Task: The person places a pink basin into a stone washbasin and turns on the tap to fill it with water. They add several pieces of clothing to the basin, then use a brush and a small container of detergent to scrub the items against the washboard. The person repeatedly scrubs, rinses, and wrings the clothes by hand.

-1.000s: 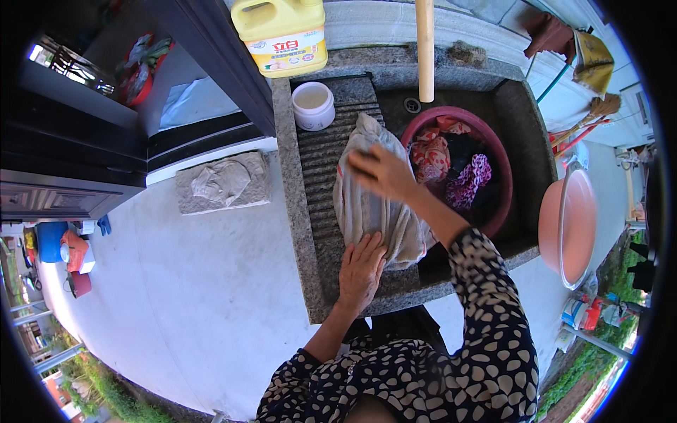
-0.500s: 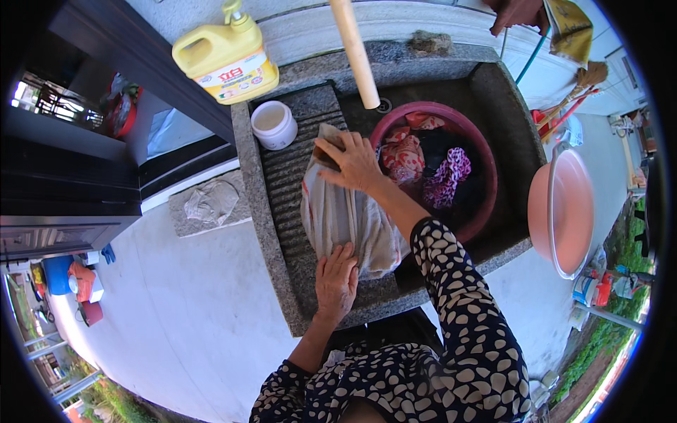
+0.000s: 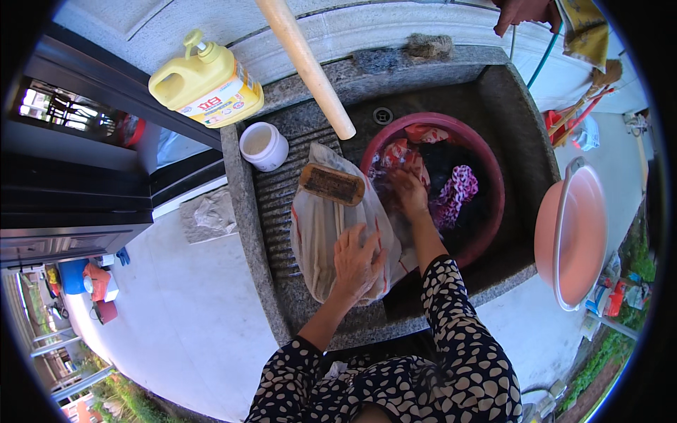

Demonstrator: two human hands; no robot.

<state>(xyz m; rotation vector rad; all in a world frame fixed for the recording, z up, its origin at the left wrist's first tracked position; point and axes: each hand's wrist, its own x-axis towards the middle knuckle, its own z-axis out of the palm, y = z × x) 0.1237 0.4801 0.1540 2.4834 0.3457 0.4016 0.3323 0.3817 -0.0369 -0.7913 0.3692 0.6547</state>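
Stone sink [image 3: 522,141] filled the middle, ribbed washboard [image 3: 271,204] forming its left part. Red basin [image 3: 486,233] sat right in the sink, holding wet clothes [image 3: 455,194]. Pale cloth [image 3: 321,233] lay spread on the washboard, near edge. Pink basin [image 3: 571,233] stood far right, outside. Yellow jug [image 3: 208,84] stood far left. Left hand [image 3: 358,259] pressed flat and open on the cloth. Right hand [image 3: 409,194] reached into the red basin, fingers curled among clothes; grip unclear. Brush [image 3: 331,184] rested on the cloth's far end. White cup [image 3: 263,146] sat near the jug.
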